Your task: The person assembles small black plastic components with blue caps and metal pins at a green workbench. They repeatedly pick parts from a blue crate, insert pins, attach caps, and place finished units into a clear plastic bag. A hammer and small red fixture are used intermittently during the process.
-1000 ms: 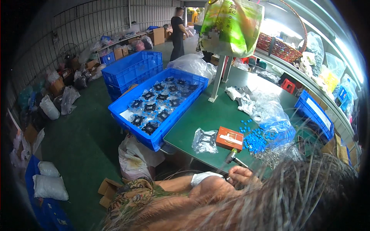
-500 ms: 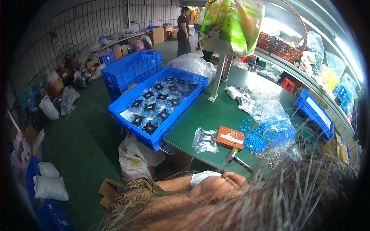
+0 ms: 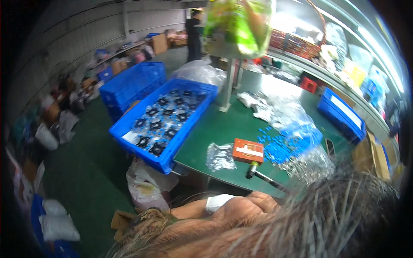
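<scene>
My hands are close together below the green table's [image 3: 206, 129] near edge. The one I take for my left hand [image 3: 219, 203] has a white covering at its wrist or palm, and its fingers are hidden. Nearer, what seems to be my right hand [image 3: 258, 202] is closed with curled fingers; anything inside is out of sight. Just beyond, on the table, lies a hammer [image 3: 252, 170] with a dark handle. Next to it are an orange-red box [image 3: 248, 150] and a clear plastic bag with a dark part [image 3: 220, 156]. Small blue pieces [image 3: 277, 148] and metal screw-like pieces [image 3: 297, 165] are heaped to the right.
A blue crate [image 3: 161, 161] of bagged black parts stands at the table's left, with stacked blue crates [image 3: 133, 88] behind. A metal post [image 3: 228, 86] rises beside a hanging green bag [image 3: 238, 30]. Another blue bin [image 3: 342, 114] is right. A person [image 3: 193, 36] stands far back.
The whole view has shifted, so the table and crates appear farther left. My hands stay close together below the table edge. The distant person has turned.
</scene>
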`<action>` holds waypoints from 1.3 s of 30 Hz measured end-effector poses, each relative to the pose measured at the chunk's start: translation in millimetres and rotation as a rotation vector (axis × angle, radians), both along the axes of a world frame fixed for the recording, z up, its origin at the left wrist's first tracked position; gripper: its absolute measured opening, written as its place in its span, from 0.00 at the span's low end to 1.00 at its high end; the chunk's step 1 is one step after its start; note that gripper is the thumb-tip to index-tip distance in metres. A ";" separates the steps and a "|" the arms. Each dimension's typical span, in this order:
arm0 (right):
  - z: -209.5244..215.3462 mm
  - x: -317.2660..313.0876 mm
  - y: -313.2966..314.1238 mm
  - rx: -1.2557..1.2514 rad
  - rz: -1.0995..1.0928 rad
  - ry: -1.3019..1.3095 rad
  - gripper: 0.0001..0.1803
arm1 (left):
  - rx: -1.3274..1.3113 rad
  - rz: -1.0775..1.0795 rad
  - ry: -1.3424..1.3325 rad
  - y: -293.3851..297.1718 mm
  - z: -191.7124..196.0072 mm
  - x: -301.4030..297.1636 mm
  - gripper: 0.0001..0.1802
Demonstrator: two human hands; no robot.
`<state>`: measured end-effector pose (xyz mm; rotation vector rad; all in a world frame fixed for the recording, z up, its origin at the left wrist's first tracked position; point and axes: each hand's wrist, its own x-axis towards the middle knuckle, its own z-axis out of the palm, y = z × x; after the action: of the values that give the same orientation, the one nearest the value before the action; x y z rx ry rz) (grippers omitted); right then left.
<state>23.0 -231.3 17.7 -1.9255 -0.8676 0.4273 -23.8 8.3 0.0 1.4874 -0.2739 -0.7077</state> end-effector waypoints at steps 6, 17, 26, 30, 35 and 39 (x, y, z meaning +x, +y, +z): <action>43.9 11.5 11.8 -0.089 0.290 -0.573 0.14 | 0.044 -0.091 -0.104 15.3 -11.9 8.4 0.18; 21.7 3.5 -3.6 0.051 -0.060 -0.244 0.15 | 0.139 -0.087 0.000 18.5 -2.9 4.9 0.18; 12.6 1.3 26.6 0.242 -0.040 -0.338 0.10 | 0.093 -0.011 0.021 15.2 6.4 9.2 0.13; 4.5 3.0 29.9 0.233 -0.012 -0.465 0.11 | 0.024 -0.013 0.030 17.0 -2.5 8.7 0.15; 10.6 2.2 31.4 0.087 0.008 -0.742 0.15 | -0.041 -0.006 -0.027 22.6 -16.9 9.2 0.14; 13.3 -0.2 29.5 -0.011 0.006 -0.709 0.17 | 0.032 0.011 0.072 26.8 -4.9 7.8 0.13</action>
<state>22.8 -201.7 31.0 -2.1069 -1.3123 -0.2797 -16.0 35.1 -4.9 1.4892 -0.2001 -0.7581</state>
